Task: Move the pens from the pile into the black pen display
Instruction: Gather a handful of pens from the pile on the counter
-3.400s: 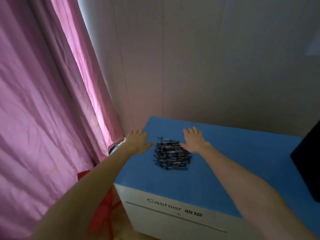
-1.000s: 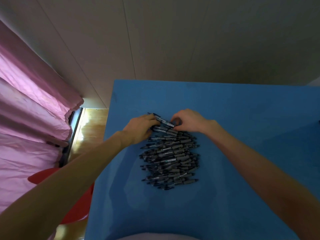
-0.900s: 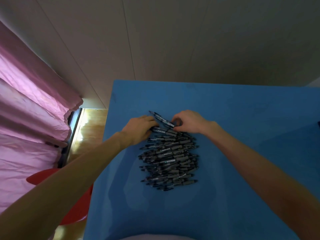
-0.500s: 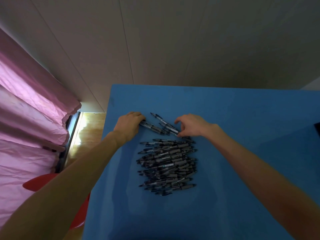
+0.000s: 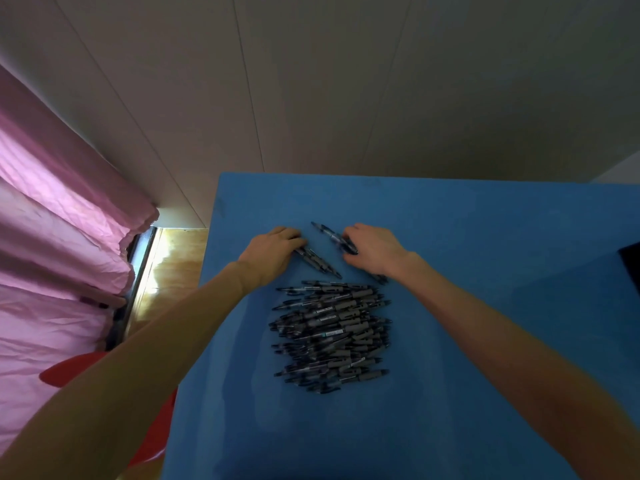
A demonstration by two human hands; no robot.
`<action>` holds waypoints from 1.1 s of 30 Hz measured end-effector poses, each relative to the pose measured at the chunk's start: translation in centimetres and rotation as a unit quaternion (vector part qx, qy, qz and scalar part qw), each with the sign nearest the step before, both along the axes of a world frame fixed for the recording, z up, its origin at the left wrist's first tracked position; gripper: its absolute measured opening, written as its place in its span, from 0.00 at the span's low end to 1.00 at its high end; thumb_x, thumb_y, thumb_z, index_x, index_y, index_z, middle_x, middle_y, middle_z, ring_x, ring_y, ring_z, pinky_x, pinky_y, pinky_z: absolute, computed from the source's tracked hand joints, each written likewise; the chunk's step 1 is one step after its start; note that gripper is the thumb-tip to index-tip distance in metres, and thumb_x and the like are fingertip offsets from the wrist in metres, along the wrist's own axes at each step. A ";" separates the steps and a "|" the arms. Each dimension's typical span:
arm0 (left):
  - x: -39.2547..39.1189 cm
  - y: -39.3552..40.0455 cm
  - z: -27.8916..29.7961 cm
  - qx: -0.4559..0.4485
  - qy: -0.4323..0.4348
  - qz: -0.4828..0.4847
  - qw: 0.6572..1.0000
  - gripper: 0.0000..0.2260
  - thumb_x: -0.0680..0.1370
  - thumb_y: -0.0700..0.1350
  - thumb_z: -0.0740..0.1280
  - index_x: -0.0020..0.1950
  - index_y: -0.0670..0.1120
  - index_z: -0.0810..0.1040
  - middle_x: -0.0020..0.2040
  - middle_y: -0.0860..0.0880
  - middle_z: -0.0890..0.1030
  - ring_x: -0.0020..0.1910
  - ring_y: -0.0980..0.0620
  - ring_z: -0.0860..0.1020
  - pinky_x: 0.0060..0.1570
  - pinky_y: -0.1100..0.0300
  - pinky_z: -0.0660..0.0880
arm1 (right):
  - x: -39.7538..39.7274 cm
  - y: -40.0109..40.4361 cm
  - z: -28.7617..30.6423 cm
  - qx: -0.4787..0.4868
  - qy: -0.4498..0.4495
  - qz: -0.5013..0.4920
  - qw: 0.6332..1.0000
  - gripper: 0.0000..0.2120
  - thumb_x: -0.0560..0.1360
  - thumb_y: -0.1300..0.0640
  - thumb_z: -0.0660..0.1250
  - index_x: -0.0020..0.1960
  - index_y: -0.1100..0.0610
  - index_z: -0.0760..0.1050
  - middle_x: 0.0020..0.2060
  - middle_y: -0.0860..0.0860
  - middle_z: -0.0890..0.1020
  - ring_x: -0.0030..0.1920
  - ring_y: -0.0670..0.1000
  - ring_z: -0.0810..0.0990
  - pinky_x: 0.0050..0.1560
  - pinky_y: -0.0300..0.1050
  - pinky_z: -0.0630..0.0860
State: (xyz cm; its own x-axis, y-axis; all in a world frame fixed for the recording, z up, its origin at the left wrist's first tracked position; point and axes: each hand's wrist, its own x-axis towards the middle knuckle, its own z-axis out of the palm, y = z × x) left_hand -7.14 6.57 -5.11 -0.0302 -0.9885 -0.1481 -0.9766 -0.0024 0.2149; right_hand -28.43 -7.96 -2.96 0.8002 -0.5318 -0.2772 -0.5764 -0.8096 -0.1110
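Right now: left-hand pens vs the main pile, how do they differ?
The pens under the left hand are only a few; the pile holds dozens.
The few lie diagonally, pointing toward the near right; the pile's pens run mostly side to side.
The few are gripped at their far ends by the left hand; nothing touches the pile.
They lie apart, with a strip of blue tabletop between.
Shared: same dark pens with grey grips, all on the tabletop.
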 end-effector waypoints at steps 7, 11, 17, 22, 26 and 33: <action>-2.3 1.0 -0.1 -0.011 0.049 0.152 0.987 0.31 0.84 0.43 0.60 0.83 0.45 0.50 0.83 0.44 0.47 0.81 0.40 0.52 0.71 0.42 0.67 | -0.7 0.1 -0.9 -0.023 -0.020 -0.090 0.995 0.20 0.79 0.36 0.64 0.51 0.54 0.71 0.44 0.51 0.77 0.41 0.52 0.77 0.36 0.47 0.70; -3.8 0.9 0.7 -0.013 0.131 0.354 0.926 0.25 0.83 0.56 0.60 0.73 0.41 0.64 0.70 0.41 0.70 0.60 0.40 0.75 0.47 0.48 0.73 | -0.1 0.4 -0.5 -0.022 0.003 -0.079 0.997 0.25 0.79 0.34 0.62 0.55 0.56 0.69 0.45 0.52 0.78 0.40 0.53 0.77 0.36 0.48 0.72; -6.1 -2.6 1.5 0.042 0.141 0.363 0.920 0.29 0.79 0.66 0.62 0.66 0.43 0.71 0.64 0.44 0.74 0.56 0.42 0.78 0.46 0.51 0.73 | 0.0 1.0 -0.4 -0.117 0.099 -0.016 0.988 0.23 0.83 0.37 0.54 0.56 0.57 0.69 0.45 0.53 0.81 0.36 0.53 0.74 0.36 0.47 0.68; -7.9 -5.4 1.6 0.050 0.128 0.305 0.942 0.27 0.77 0.58 0.71 0.68 0.45 0.69 0.63 0.43 0.72 0.53 0.42 0.78 0.42 0.52 0.73 | -0.3 -0.5 -0.2 -0.096 0.151 -0.042 0.983 0.13 0.86 0.53 0.55 0.61 0.57 0.75 0.53 0.53 0.81 0.47 0.53 0.80 0.40 0.45 0.72; -8.9 -6.4 1.6 0.026 0.216 0.292 0.931 0.35 0.74 0.52 0.76 0.73 0.43 0.61 0.64 0.42 0.72 0.55 0.40 0.77 0.43 0.49 0.75 | -1.0 -1.4 -0.3 -0.037 0.101 -0.095 0.990 0.16 0.86 0.47 0.54 0.52 0.57 0.74 0.49 0.55 0.82 0.40 0.54 0.75 0.39 0.46 0.70; -8.7 -6.8 1.1 0.049 0.048 0.242 0.968 0.29 0.75 0.67 0.66 0.60 0.44 0.72 0.55 0.45 0.76 0.53 0.43 0.78 0.41 0.53 0.70 | -1.0 -1.6 -0.7 0.009 0.067 -0.145 0.987 0.22 0.81 0.36 0.58 0.47 0.55 0.73 0.39 0.51 0.76 0.42 0.54 0.78 0.41 0.47 0.73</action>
State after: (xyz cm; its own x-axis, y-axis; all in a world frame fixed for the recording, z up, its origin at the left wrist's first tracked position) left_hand -15.84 -0.26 -4.06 0.4142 -0.8716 -0.2621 -0.8316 -0.4795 0.2803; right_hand -29.40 -9.54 -3.62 0.5711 -0.7265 -0.3821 -0.7937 -0.6076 -0.0311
